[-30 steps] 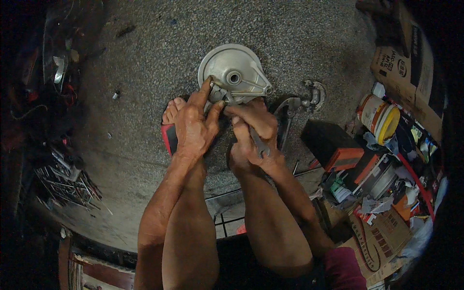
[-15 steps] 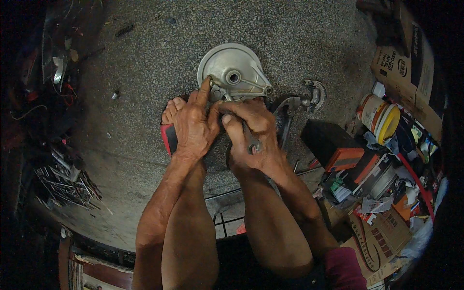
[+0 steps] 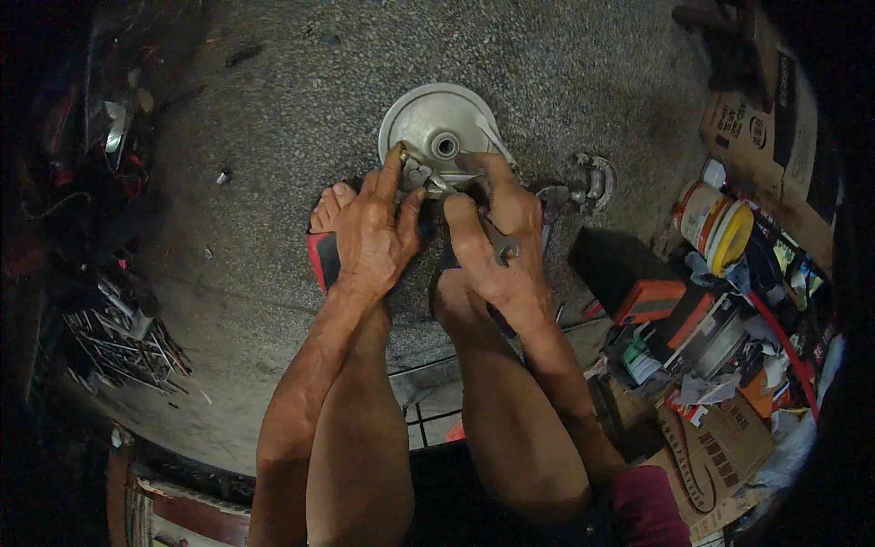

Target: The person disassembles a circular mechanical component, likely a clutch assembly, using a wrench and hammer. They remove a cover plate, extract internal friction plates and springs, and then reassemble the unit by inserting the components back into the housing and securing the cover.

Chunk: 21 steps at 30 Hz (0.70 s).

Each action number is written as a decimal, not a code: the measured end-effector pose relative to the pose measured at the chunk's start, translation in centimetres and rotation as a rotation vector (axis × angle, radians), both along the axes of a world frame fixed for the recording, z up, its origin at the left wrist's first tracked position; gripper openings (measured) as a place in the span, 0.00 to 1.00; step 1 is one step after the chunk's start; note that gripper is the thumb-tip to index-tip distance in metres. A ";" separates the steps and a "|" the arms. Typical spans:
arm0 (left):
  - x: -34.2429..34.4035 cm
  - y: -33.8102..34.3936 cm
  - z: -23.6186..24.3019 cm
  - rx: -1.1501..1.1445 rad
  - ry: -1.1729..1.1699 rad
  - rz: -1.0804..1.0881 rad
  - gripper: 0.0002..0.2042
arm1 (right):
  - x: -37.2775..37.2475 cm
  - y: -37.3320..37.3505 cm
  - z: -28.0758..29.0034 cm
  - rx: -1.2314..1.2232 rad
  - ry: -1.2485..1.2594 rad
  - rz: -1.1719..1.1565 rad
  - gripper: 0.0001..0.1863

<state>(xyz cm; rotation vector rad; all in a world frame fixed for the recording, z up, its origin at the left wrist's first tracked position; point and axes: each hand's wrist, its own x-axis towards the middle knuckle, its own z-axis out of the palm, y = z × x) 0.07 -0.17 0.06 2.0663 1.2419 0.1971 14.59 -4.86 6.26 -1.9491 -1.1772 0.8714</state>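
Observation:
A round silver drum brake plate [image 3: 428,105] with a central hole lies on the speckled floor by my feet. My left hand [image 3: 372,232] is at its lower left edge, index finger stretched to a small bolt. Between that finger and the thumb sits a small metal lever arm [image 3: 417,173]. My right hand [image 3: 506,237] is closed round a wrench [image 3: 507,252], whose open jaw shows by the palm. The right index finger reaches over the plate's right part; its thumb points at the lever. The wrench's other end is mostly hidden.
Curved brake shoes [image 3: 599,182] lie on the floor to the right. Beyond them stand a black box [image 3: 615,269], a tub with a yellow lid [image 3: 736,239] and cardboard boxes [image 3: 747,137]. At left is a rack of metal tools [image 3: 128,342].
My right hand has moved right with the wrench, and its index finger has stretched out over the plate. The plate has shifted slightly right. My left hand stays almost in place.

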 end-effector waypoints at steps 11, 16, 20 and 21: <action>0.2 0.1 0.1 -0.103 0.011 0.030 0.27 | 0.6 -0.1 -1.1 0.054 -0.077 0.160 0.07; 0.0 0.0 -0.4 -0.021 -0.099 0.029 0.26 | 0.8 0.0 -1.2 -0.048 -0.033 0.105 0.09; -0.2 -0.3 -0.9 -0.061 -0.016 0.009 0.26 | 0.5 0.1 -2.4 -0.129 0.222 -0.183 0.12; -0.2 -0.2 -0.6 -0.047 0.016 -0.006 0.26 | 0.6 -0.2 -2.8 -0.132 0.224 -0.184 0.12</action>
